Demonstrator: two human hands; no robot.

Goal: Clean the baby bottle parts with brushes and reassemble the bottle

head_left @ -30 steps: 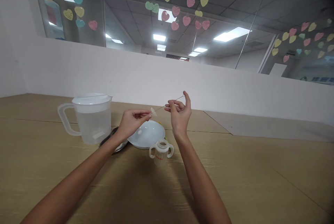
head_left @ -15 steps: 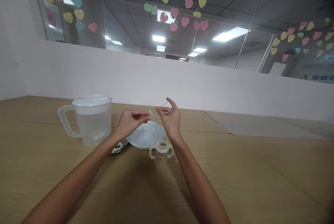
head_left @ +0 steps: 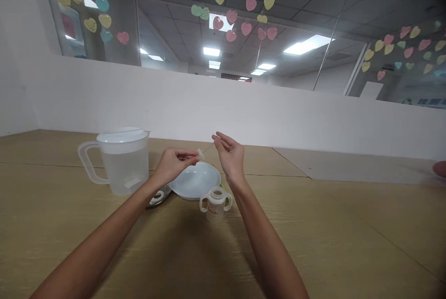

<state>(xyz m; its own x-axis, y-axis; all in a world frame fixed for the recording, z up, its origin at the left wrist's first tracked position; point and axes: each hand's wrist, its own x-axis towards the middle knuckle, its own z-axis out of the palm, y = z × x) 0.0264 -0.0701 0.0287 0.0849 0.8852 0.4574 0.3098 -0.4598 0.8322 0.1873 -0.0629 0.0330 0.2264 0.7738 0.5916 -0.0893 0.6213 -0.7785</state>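
A thin wire (head_left: 208,148) stretches slantwise between my hands, above a white bowl (head_left: 195,180). My left hand (head_left: 178,162) pinches its lower end between thumb and fingers. By those fingertips shows a small whitish, translucent piece (head_left: 201,152), too small to name. My right hand (head_left: 230,152) pinches the wire's upper end with thumb and forefinger. Below my right hand, a clear two-handled baby bottle (head_left: 215,206) stands upright without a lid. Partly behind my left forearm, a metal dish (head_left: 159,197) has a white ring-shaped part (head_left: 157,198) in it.
A lidded clear plastic pitcher (head_left: 125,164) stands on the wooden table (head_left: 331,234) at left. Something yellow-green (head_left: 225,188) is mostly hidden behind the bottle. A white wall (head_left: 244,113) rises behind the table. A blurred reddish shape (head_left: 439,168) enters at the right edge.
My right hand's fingers have slid to the wire's upper end, drawing together there, and the hand has shifted slightly right. My left hand stays put. A blurred shape has appeared at the right edge.
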